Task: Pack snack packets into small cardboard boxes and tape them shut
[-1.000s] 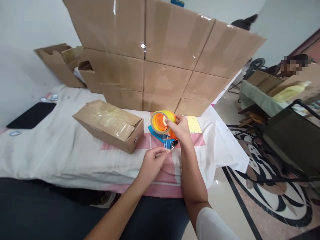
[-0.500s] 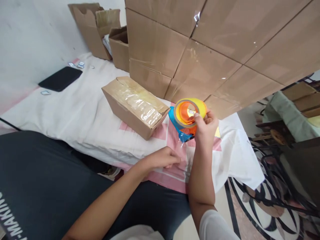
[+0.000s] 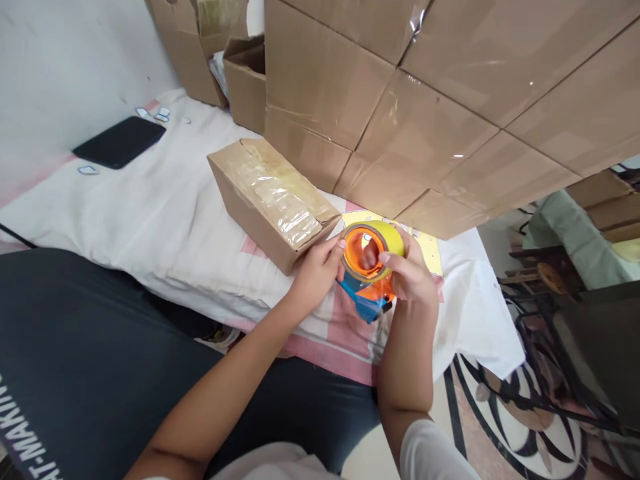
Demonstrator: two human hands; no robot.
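Note:
My right hand (image 3: 413, 270) grips a tape dispenser (image 3: 370, 303) with an orange and blue body and a wide roll of yellowish tape on its hub. The thumb presses on the roll's near rim, and other fingers show through the hub. At the roll's left side my left hand (image 3: 319, 270) is closed, thumb and fingertips pinched at the dispenser's edge. What it pinches is too small to make out. Just behind that hand stands a closed cardboard box (image 3: 273, 200) with shiny clear tape along its top.
A wall of stacked, taped cartons (image 3: 400, 127) rises behind. Smaller opened boxes (image 3: 245, 83) stand at the back left. A black flat tray-like object (image 3: 120, 142) and small paper bits lie on the white cloth (image 3: 180, 200). A yellow printed sheet (image 3: 430, 250) lies beyond the right hand.
My left hand has risen from the cloth to the dispenser's left side. The right hand has brought the dispenser lower and nearer, turning it, and the yellow sheet shows more.

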